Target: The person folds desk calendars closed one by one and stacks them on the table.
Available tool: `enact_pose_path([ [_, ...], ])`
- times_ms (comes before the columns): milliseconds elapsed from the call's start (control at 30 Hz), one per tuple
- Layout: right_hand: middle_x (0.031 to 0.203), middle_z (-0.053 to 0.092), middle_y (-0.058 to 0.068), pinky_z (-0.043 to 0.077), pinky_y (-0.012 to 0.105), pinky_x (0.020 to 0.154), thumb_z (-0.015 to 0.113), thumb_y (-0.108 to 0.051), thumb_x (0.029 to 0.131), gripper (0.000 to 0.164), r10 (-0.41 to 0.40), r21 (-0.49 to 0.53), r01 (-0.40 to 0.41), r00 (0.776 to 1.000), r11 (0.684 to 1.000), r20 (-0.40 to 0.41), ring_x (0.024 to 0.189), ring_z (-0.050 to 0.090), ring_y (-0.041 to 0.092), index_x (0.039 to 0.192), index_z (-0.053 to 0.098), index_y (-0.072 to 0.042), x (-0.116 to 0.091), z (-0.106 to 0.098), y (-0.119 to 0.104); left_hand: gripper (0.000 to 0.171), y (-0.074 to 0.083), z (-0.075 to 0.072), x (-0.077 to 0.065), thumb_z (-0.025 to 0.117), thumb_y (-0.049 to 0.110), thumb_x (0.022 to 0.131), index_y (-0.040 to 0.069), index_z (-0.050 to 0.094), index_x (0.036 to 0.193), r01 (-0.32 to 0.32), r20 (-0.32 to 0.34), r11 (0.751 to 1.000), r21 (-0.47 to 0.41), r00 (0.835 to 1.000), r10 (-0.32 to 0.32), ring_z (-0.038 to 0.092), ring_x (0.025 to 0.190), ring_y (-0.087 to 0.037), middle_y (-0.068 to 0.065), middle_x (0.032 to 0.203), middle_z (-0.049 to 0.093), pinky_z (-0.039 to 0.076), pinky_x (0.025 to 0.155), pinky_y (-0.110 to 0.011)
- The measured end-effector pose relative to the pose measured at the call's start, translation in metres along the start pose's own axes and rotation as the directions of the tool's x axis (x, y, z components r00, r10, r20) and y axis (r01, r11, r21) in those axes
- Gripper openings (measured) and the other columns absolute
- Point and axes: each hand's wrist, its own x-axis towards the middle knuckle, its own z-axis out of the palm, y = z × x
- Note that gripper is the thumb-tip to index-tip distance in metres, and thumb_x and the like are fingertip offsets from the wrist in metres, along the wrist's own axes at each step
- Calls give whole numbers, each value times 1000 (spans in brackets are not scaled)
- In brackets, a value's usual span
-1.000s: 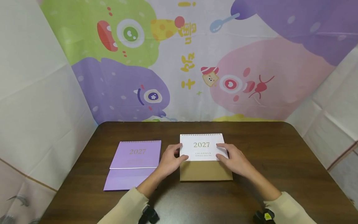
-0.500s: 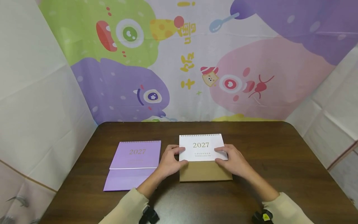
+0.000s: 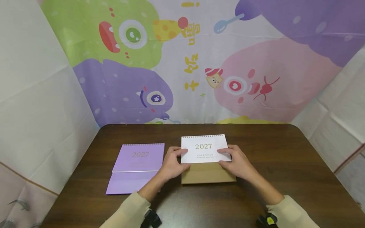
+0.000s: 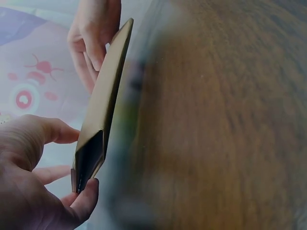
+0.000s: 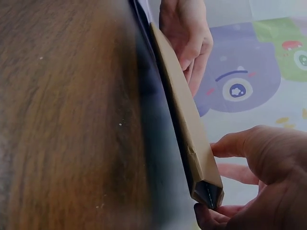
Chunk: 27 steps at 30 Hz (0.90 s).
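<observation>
A white 2027 desk calendar (image 3: 203, 148) with a brown folding base (image 3: 209, 174) is between my hands, tilted back. My left hand (image 3: 172, 163) holds its left side, thumb and fingers bent at the edge. On the opposite side my right hand (image 3: 239, 161) grips the right edge in the same way. The left wrist view shows the base (image 4: 103, 91) end-on, its open end a dark hollow, with fingers above and below it. From the right wrist, the base (image 5: 184, 105) also looks hollow at its end. Some fingertips are hidden behind the calendar.
A purple 2027 calendar (image 3: 138, 158) stands to the left, close to my left forearm. Both are over a dark brown wooden table (image 3: 273, 148). Behind it hangs a cartoon-printed cloth (image 3: 196, 107); pale sheets (image 3: 37, 95) flank the sides.
My fingers have closed in on the white calendar's side edges. The calendar has shifted slightly left and away from me, its right side turned a little upward. The purple calendar stays put.
</observation>
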Motion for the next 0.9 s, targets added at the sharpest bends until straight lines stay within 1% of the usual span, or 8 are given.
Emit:
enact_pose_path([
  [100, 143, 66, 29, 56, 46, 100, 93, -28, 90, 42, -11, 1, 11, 1000, 1000, -14, 128, 67, 46, 130, 84, -17, 1, 0, -1, 59, -8, 1, 3, 93, 9, 81, -2, 78, 137, -20, -12, 1000, -4, 1000, 20, 62, 137, -49, -31, 148, 62, 53, 115, -57],
  [267, 144, 67, 28, 57, 49, 100, 95, -29, 89, 44, -2, 2, 2, 1000, 1000, 3, 129, 67, 45, 130, 85, -19, 2, 1, -3, 60, -29, 9, 9, 94, 12, 81, 1, 79, 137, -30, -43, 1000, -3, 999, 30, 64, 136, -44, -28, 148, 63, 53, 116, -55],
  [500, 150, 65, 25, 56, 60, 110, 93, -28, 90, 45, 24, -8, -23, 998, 1000, 52, 140, 64, 43, 134, 84, -24, 7, 14, 6, 59, -27, 0, 8, 93, 6, 78, -2, 79, 135, -33, -47, 999, -16, 998, 32, 63, 135, -47, -31, 146, 62, 54, 116, -59],
  [567, 151, 65, 25, 56, 61, 110, 94, -27, 90, 45, 29, 2, -29, 998, 1000, 55, 140, 64, 43, 134, 84, -24, 8, 17, 4, 60, -32, -1, 8, 94, 8, 78, -1, 79, 136, -35, -51, 999, -4, 998, 35, 63, 135, -46, -30, 147, 62, 54, 116, -56],
  [667, 151, 64, 25, 56, 58, 108, 94, -29, 90, 45, 40, 11, -40, 997, 999, 62, 140, 63, 42, 134, 83, -23, 8, 18, -5, 61, -42, -3, 9, 94, 12, 77, 0, 80, 135, -69, -67, 997, 20, 995, 70, 64, 132, -47, -31, 145, 63, 55, 113, -54],
  [700, 151, 63, 26, 56, 56, 110, 93, -29, 92, 45, 22, 25, -24, 997, 999, 69, 141, 61, 41, 135, 83, -21, 5, 12, -17, 61, -45, -4, 9, 95, 13, 77, 0, 80, 135, -82, -67, 996, 30, 994, 84, 64, 131, -47, -31, 144, 63, 56, 111, -54],
  [800, 149, 64, 29, 56, 54, 108, 93, -31, 92, 45, 6, 39, -9, 998, 999, 65, 138, 61, 43, 135, 83, -19, 4, 13, -28, 61, -54, -8, 10, 95, 15, 78, 1, 80, 135, -82, -65, 996, 41, 994, 85, 64, 132, -48, -32, 145, 64, 55, 112, -56],
  [900, 147, 64, 28, 56, 51, 106, 93, -28, 93, 44, 0, 38, -2, 998, 999, 68, 136, 62, 41, 134, 83, -17, 4, 15, -36, 61, -62, -11, 10, 95, 15, 79, 3, 80, 137, -57, -54, 997, 44, 997, 59, 64, 136, -47, -30, 148, 64, 54, 115, -58],
])
